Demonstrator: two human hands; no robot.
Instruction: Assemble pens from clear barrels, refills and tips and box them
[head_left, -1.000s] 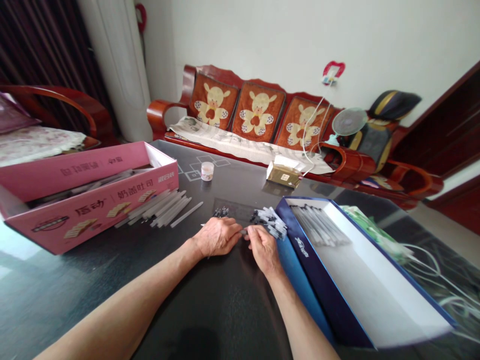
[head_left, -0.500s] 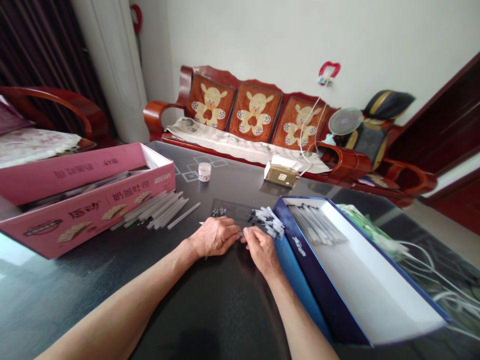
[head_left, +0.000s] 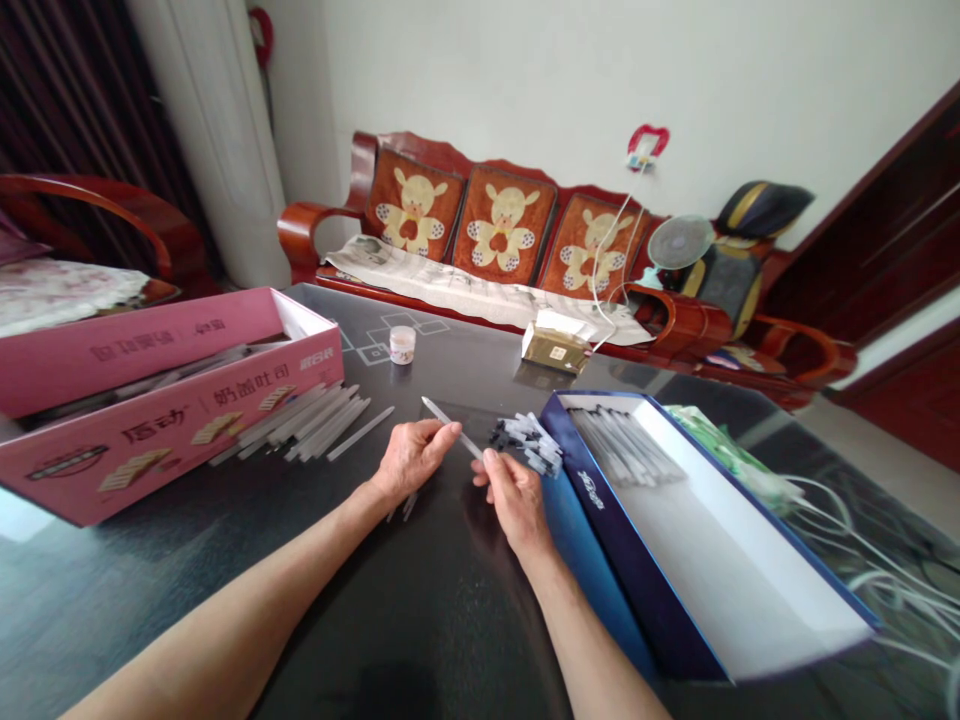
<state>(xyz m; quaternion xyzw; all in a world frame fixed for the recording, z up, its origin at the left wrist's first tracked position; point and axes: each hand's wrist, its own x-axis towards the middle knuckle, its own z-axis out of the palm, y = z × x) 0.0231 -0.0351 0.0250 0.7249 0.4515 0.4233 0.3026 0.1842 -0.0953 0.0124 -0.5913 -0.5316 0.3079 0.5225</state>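
Observation:
A slim, whitish translucent pen barrel [head_left: 469, 443] slants between my hands above the dark table. My left hand [head_left: 415, 457] has its thumb and fingers closed on its middle, with the narrow end sticking out beyond. The lower end is pinched between thumb and fingers of my right hand [head_left: 516, 497]. Thin rods, perhaps pen refills [head_left: 409, 507], poke out from under my left hand. Close to my right hand lies a pile of short clear and black pieces that look like pen caps [head_left: 529, 442]. Loose pen barrels [head_left: 330, 422] lie to the left.
On the left stands a pink box [head_left: 180, 425] with more tubes inside. A dark blue box [head_left: 637, 570] on the right holds a row of filled-looking pens [head_left: 628, 448]. Farther back are a small round jar [head_left: 402, 345] and a tissue box [head_left: 553, 348]. White cables [head_left: 832, 510] lie at right.
My left hand has turned and lifted off the small dark pieces it was over. The pen barrel now shows between both hands. The view has shifted slightly.

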